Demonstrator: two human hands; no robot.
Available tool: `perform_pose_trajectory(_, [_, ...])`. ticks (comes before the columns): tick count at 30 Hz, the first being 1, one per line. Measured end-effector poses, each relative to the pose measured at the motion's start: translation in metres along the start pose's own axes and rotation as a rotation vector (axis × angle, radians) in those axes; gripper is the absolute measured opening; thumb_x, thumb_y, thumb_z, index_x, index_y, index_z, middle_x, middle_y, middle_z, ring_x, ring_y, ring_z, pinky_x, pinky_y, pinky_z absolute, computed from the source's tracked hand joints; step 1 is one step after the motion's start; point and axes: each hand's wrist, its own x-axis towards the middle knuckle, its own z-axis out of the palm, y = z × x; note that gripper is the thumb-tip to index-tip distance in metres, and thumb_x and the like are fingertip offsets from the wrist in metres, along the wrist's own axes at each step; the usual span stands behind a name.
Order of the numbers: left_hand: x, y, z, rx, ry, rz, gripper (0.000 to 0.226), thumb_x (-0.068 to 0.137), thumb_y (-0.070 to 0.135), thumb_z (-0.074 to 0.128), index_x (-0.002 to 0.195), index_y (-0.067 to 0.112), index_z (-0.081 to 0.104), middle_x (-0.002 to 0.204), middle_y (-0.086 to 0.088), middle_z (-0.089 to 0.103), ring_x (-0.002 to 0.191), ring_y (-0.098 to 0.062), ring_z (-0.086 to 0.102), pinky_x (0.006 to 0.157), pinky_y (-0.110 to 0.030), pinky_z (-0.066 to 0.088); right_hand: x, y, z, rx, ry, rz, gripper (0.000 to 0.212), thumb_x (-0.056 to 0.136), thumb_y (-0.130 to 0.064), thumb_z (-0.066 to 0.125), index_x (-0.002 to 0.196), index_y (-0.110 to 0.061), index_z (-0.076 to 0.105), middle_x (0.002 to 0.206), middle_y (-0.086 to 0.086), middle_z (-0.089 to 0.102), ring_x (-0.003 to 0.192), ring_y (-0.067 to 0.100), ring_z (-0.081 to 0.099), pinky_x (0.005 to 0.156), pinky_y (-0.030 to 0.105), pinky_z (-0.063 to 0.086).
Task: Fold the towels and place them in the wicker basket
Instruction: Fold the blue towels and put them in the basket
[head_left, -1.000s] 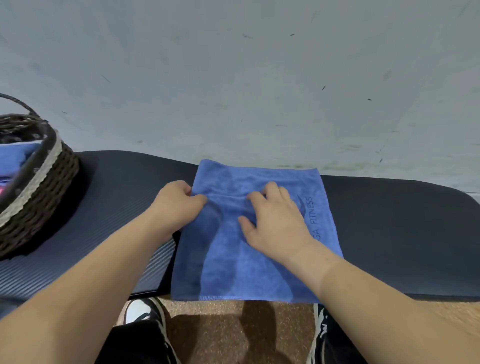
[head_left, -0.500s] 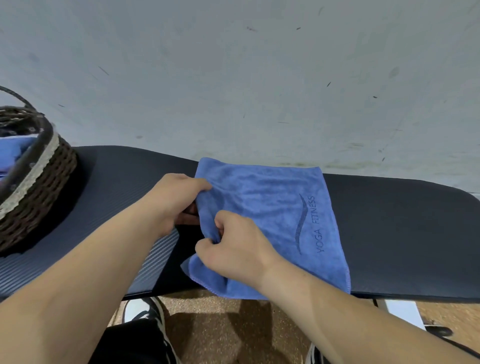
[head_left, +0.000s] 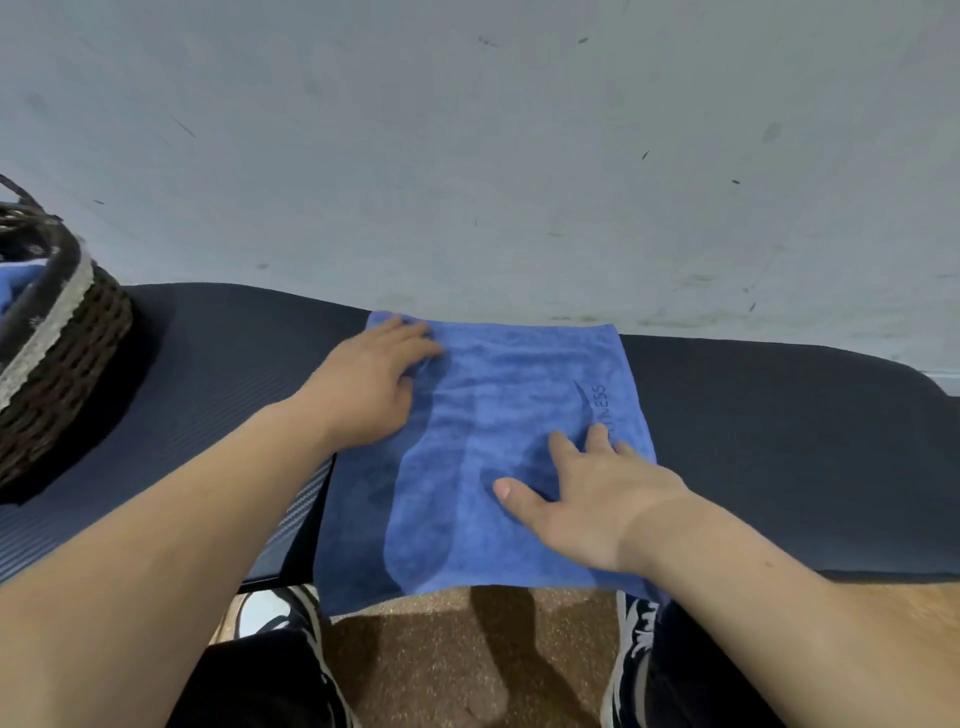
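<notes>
Pressing the blue towel, left hand and right hand lie open; wicker basket seemingly part-filled.

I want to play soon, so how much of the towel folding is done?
Done: something blue, likely a towel, already lies in the wicker basket on the left. In hand: one blue towel lies on the dark mat, the left hand and right hand pressing flat on it. Left: finish folding it and put it in the basket. No other loose towel shows.
</notes>
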Motion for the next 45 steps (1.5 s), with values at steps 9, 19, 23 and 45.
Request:
perform_pose_trajectory(9, [-0.055, 0.044, -0.022, 0.436, -0.284, -0.175, 0.053, 0.092, 0.041, 0.045, 0.145, 0.039, 0.04, 0.14, 0.009, 0.05, 0.125, -0.024, 0.053, 0.097, -0.041, 0.048, 0.064, 0.023, -0.008, -0.076, 0.17, 0.016, 0.087, 0.095, -0.078, 0.022, 0.164, -0.034, -0.009, 0.169, 0.013, -0.026, 0.155, 0.033, -0.026, 0.122, 0.066, -0.004])
perform_pose_trajectory(19, [-0.101, 0.071, -0.009, 0.517, -0.291, -0.031, 0.033, 0.086, 0.029, 0.054, 0.116, 0.026, 0.042, 0.098, 0.005, 0.042, 0.093, -0.022, 0.061, 0.062, -0.035, 0.04, 0.014, -0.013, 0.01, 0.059, 0.479, -0.329, 0.06, 0.083, -0.079, 0.054, 0.113, -0.026, 0.053, 0.113, -0.004, 0.048, 0.112, 0.022, 0.049, 0.088, 0.04, 0.047])
perform_pose_trajectory(23, [-0.109, 0.065, 0.001, 0.602, -0.251, -0.002, 0.051, 0.085, 0.011, 0.064, 0.126, 0.026, 0.036, 0.11, 0.004, 0.042, 0.099, -0.02, 0.057, 0.063, -0.033, 0.033, -0.002, -0.01, 0.038, -0.216, 0.379, -0.409, 0.078, 0.074, -0.074, 0.072, 0.127, -0.026, 0.043, 0.122, -0.002, 0.042, 0.117, 0.023, 0.042, 0.095, 0.04, 0.041])
perform_pose_trajectory(45, [-0.103, 0.029, -0.056, -0.775, -0.282, -0.352, 0.014, 0.063, 0.006, 0.054, 0.062, 0.0, 0.042, 0.068, -0.008, 0.038, 0.066, -0.022, 0.035, 0.059, -0.032, 0.032, -0.001, 0.091, -0.031, 0.368, 0.082, -0.349, 0.012, 0.087, -0.024, 0.068, 0.076, -0.019, 0.067, 0.055, -0.013, 0.051, 0.053, 0.005, 0.043, 0.061, 0.029, 0.035])
